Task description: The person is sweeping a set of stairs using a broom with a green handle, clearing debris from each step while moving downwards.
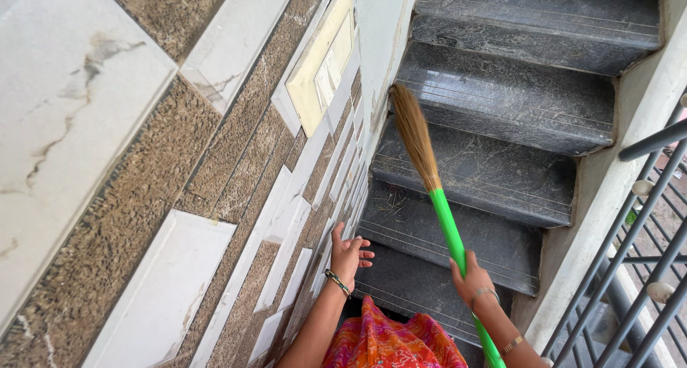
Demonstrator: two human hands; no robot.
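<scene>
A broom with a bright green handle [453, 239] and a tan grass brush [415, 135] points up the dark stone stairs [501, 103]. My right hand [471, 281] is closed around the green handle low down. The brush tip lies near the left end of a middle step, close to the wall. My left hand [348, 253] is spread flat against the tiled wall [236, 167], fingers apart, holding nothing. Both wrists wear bangles. Orange patterned cloth [386, 339] shows at the bottom between my arms.
The tiled wall of brown and white blocks fills the left side, with a cream switch plate [325, 64] set in it. A dark metal railing [637, 260] stands at the right beside a pale stair wall [608, 196]. Bits of dry debris [393, 200] lie on one step.
</scene>
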